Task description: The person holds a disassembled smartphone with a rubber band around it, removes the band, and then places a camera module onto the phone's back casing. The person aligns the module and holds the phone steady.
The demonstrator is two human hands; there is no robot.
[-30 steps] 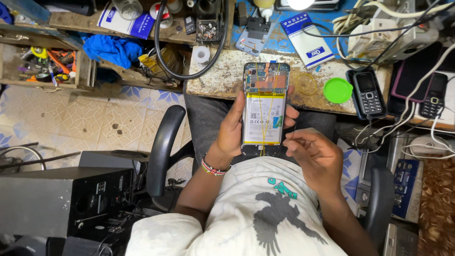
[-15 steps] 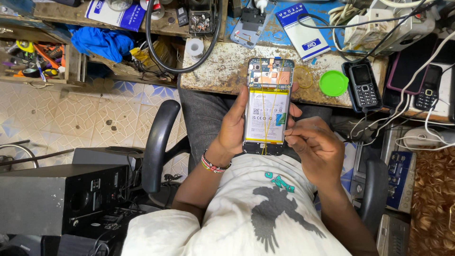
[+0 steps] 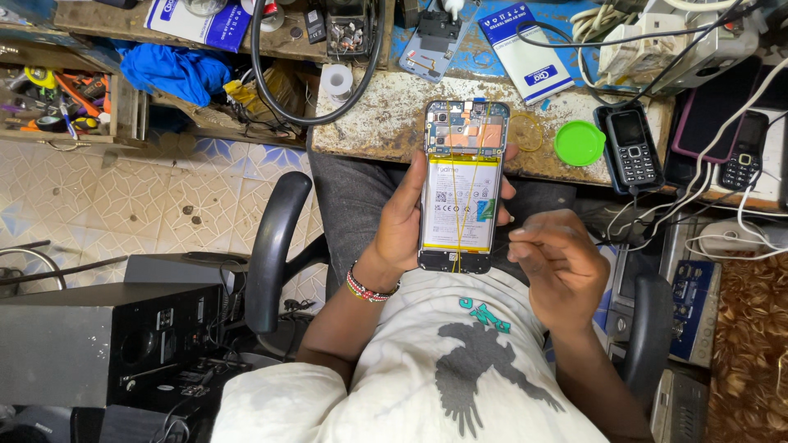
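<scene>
The left hand (image 3: pixel 408 215) grips an opened smartphone (image 3: pixel 461 185) from its left side, back cover off, so the white battery and the circuit board at its top face up; thin rubber bands cross the phone lengthwise and across. The phone is held over the person's lap, its top end above the edge of the worn workbench (image 3: pixel 373 123). The right hand (image 3: pixel 556 261) sits just right of the phone's lower half, fingers curled in with thumb and forefinger pinched together; whether they hold anything is too small to tell. On the bench lie a green lid (image 3: pixel 579 143) and a black keypad phone (image 3: pixel 634 148)
</scene>
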